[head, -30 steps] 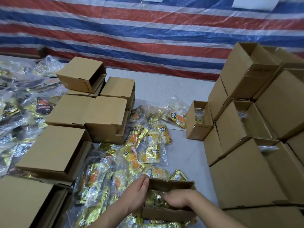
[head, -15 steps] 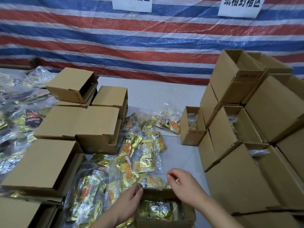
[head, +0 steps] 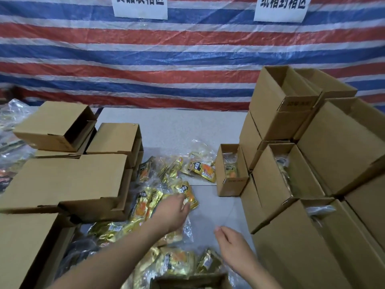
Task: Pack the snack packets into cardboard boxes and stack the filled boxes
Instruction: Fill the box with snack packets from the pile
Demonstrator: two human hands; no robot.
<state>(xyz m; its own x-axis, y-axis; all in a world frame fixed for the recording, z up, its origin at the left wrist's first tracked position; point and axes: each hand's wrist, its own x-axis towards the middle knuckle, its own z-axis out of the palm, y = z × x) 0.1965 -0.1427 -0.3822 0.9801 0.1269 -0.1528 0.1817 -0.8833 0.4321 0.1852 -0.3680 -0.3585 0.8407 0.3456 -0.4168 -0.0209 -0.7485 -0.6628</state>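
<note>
on the left side of the table [head: 166, 126] sit the closed cardboard boxes [head: 68, 182], lying flat and stacked, and just to their right the loose heap of snack packets [head: 150, 197] spills toward me in gold and orange. my left hand [head: 173, 211] is stretched out over that heap, fingers reaching forward and slightly bent, their tips on or right at the orange-and-gold packet [head: 187, 193] at the heap's right edge — i can't tell whether they have pinched it yet, since my own knuckles hide the contact. that packet lies directly ahead of those fingertips, its long axis running away from me and leaning a little to the right, so the grab i judge to come next is a short close of the fingers rather than a further reach. further right, my right hand [head: 231, 245] hovers over bare table, fingers loosely curled and holding nothing, well short of the packet — the left is plainly the nearer one. the open box [head: 187, 281] i am filling shows only its far rim at the bottom edge, between my forearms, so the packet must travel back toward me. right of everything stand the stacked boxes [head: 291, 184], some open-topped with packets showing inside.
</note>
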